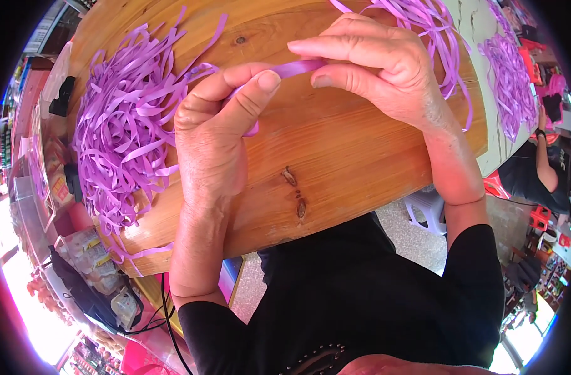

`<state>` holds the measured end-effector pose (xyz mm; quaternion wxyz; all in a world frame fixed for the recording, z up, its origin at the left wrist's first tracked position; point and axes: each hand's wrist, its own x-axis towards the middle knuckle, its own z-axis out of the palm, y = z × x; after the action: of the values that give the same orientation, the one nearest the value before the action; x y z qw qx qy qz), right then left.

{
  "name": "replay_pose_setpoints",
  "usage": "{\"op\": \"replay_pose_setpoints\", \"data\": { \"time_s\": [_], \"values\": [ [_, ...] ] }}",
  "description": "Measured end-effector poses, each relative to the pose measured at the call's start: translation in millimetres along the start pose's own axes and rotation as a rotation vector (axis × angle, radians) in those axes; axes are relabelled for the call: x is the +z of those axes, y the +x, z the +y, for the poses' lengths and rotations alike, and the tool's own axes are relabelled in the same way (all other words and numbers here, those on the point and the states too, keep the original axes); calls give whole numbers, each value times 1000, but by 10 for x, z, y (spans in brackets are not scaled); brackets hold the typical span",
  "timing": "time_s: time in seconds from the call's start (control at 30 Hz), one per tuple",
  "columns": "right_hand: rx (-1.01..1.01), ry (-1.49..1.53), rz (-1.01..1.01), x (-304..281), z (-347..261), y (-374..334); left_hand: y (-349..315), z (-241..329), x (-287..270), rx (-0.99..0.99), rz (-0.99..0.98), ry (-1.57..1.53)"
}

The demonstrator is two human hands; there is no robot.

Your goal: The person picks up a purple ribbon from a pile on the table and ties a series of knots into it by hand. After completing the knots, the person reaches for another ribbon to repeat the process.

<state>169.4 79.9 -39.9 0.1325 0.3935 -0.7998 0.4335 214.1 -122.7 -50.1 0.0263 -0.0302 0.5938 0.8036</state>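
My left hand [213, 119] is closed in a pinch on a narrow purple ribbon [293, 67], thumb on top, above the wooden table. A short stretch of it runs rightward from the pinch, and a bit shows below the fingers. My right hand [379, 69] hovers at the right end of that stretch with thumb and forefinger apart, the ribbon running into the gap between them. Whether its other fingers touch the ribbon is hidden. A big tangled heap of purple ribbons [123, 131] lies left of my left hand. More purple ribbons [432, 37] lie beyond my right hand.
The wooden table [335, 162] has its near edge at my body. A white marbled table [479, 37] adjoins at right, bearing another purple ribbon pile [510, 81]. A person's arm [546, 156] shows farther right. A light plastic stool [426, 209] stands below; black cables [168, 312] hang at left.
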Motion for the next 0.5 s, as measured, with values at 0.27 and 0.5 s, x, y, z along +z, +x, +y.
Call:
{"op": "replay_pose_setpoints", "data": {
  "time_s": [0.27, 0.5],
  "values": [
    [32, -42, -48, 4, 9, -5, 16, 2, 37, 55, 36, 101],
    [302, 605, -215, 13, 10, -10, 12, -30, 75, 117, -4, 180]
  ]
}}
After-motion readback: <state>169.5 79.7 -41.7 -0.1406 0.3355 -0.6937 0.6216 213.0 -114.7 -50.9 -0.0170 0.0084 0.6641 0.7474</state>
